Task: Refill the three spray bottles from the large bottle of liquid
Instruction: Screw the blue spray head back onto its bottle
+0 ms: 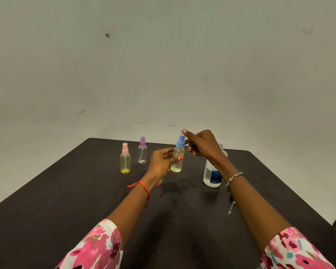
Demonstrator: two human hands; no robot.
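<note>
With left hand [162,164], grips blue-capped spray bottle [177,162] round the body at centre frame: fingers curled behind, thumb across the front. Holds it upright, base down close to the bench [66,200]; can't tell if touching. Shows pale yellowish liquid through the body, spray head fitted on top.

With right hand [202,145], reaches in from the right to the blue spray head: index finger stretched straight over the top of it, other fingers curled toward the palm. Can't tell whether gripping the head or only touching it.

Large bottle [211,176]: upright on the bench right of centre, just behind the right wrist and partly hidden by it. Neck uncapped, blue label on the front.

Pink-capped spray bottle [125,161]: upright, left of centre, yellow-tinted body, head on. Purple-capped spray bottle [142,152]: upright, just right of the pink one and further back, clear body, dip tube visible, head on. Both well apart from the hands.

Wet-looking patches [173,188] on the dark bench below the held bottle. Red thread [143,186] on left wrist, beaded bracelet [233,178] on right wrist. Floral sleeves [97,247] in the lower corners. Plain wall [163,65] across the upper frame.
</note>
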